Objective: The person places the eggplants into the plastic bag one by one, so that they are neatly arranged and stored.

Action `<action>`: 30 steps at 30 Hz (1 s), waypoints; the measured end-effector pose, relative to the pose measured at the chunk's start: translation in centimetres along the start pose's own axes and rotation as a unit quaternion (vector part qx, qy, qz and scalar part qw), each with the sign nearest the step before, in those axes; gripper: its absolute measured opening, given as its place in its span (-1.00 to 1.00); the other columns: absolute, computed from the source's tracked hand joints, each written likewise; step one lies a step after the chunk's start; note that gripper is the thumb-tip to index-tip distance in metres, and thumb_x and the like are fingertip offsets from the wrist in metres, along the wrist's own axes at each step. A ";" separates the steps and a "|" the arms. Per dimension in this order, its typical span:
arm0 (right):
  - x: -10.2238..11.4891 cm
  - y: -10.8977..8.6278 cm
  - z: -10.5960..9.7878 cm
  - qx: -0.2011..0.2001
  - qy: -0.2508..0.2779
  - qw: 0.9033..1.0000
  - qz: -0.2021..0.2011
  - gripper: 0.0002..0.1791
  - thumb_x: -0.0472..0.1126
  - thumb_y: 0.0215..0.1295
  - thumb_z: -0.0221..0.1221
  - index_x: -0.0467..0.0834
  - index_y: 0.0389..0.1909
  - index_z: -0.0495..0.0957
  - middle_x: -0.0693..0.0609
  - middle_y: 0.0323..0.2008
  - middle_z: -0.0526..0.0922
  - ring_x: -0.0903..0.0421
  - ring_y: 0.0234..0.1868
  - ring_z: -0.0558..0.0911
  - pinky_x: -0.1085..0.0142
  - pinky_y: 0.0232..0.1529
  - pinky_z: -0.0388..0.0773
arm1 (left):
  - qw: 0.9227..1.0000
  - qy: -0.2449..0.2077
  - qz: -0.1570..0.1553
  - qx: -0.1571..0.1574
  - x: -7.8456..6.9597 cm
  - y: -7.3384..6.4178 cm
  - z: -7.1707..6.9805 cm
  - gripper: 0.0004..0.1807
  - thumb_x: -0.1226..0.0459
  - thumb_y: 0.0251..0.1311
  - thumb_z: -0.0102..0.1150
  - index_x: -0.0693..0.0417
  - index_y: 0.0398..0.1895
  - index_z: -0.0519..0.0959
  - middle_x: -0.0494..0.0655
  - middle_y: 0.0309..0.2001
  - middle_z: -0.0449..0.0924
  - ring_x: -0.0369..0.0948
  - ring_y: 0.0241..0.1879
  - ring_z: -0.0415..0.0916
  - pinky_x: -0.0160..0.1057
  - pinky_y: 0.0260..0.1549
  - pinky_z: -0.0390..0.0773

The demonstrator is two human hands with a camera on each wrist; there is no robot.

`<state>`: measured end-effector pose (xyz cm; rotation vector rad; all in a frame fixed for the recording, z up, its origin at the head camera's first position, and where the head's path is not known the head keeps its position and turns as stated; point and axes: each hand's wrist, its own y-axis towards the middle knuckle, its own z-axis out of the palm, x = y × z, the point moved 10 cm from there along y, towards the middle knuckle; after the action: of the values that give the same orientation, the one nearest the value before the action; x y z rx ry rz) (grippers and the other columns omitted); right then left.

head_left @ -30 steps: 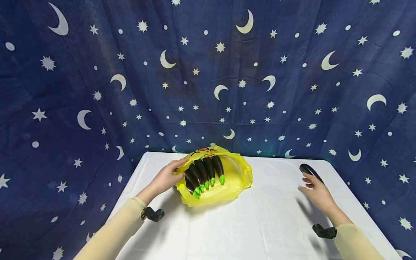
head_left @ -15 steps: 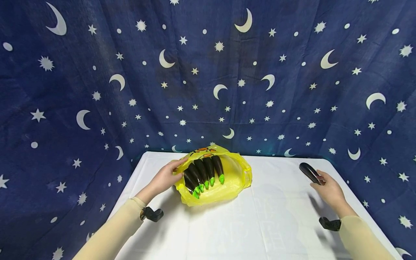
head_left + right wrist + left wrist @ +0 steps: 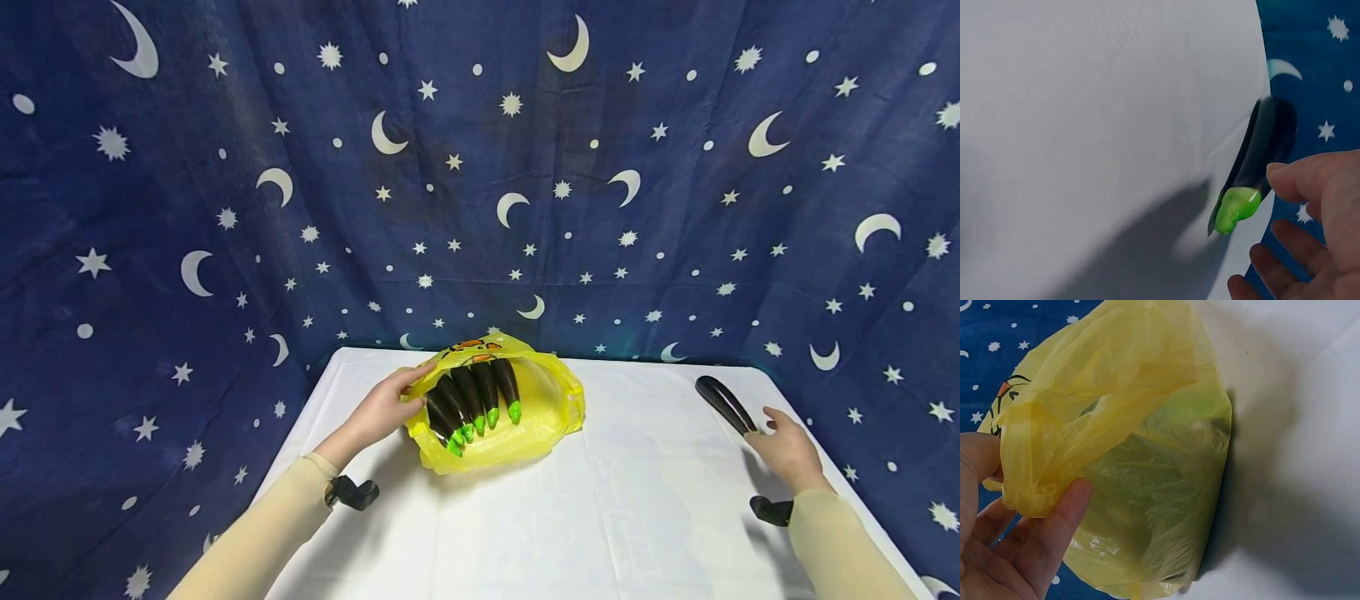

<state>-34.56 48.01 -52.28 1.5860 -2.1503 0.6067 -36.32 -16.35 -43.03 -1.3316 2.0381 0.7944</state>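
A yellow plastic bag (image 3: 551, 408) lies on its side on the white table, its mouth facing me. Inside rest several dark eggplants (image 3: 467, 393) with green stem ends. My left hand (image 3: 382, 408) pinches the left edge of the bag's mouth; in the left wrist view, thumb and fingers (image 3: 1069, 515) have the bunched plastic between them. One more eggplant (image 3: 726, 402) lies alone at the far right of the table. Beside its green end (image 3: 1238, 209) is my right hand (image 3: 787, 450), fingers spread and loose. The thumb overlaps the eggplant's side; contact is unclear.
A white cloth covers the table (image 3: 525, 533). Behind it and along both sides hangs a dark blue curtain (image 3: 465, 167) with moons and stars. The lone eggplant lies close to the table's right edge.
My right hand has moved right and toward me along the lone eggplant to its green end. The left hand and the bag have stayed in place.
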 end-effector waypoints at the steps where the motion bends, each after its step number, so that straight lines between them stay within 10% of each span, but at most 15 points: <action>1: -0.3 0.1 0.0 0.001 -0.003 1.000 0.003 -0.13 -0.15 0.40 0.08 -0.53 0.50 -0.10 -0.67 0.32 0.13 -0.63 0.26 0.22 -0.41 0.21 0.24 | 1.000 -0.001 0.000 0.000 0.0 0.0 0.0 -0.31 0.40 0.31 0.20 -0.05 0.52 0.38 0.00 0.38 0.44 -0.02 0.26 0.44 0.07 0.27 0.44; 30: 0.3 2.2 1.5 -0.002 -0.052 0.999 -0.015 -0.26 -0.39 0.19 -0.04 -0.53 0.42 0.08 -0.64 0.15 0.34 -0.60 0.18 0.33 -0.40 0.19 0.29 | 1.000 0.018 0.003 -0.002 -0.1 0.3 -0.1 -0.30 0.39 0.32 0.22 -0.09 0.53 0.36 -0.01 0.38 0.45 -0.05 0.13 0.49 0.02 0.16 0.49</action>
<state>-36.82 47.52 -53.56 1.6773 -2.1962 0.5212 -36.57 -16.32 -42.84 -1.3523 2.0710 0.7827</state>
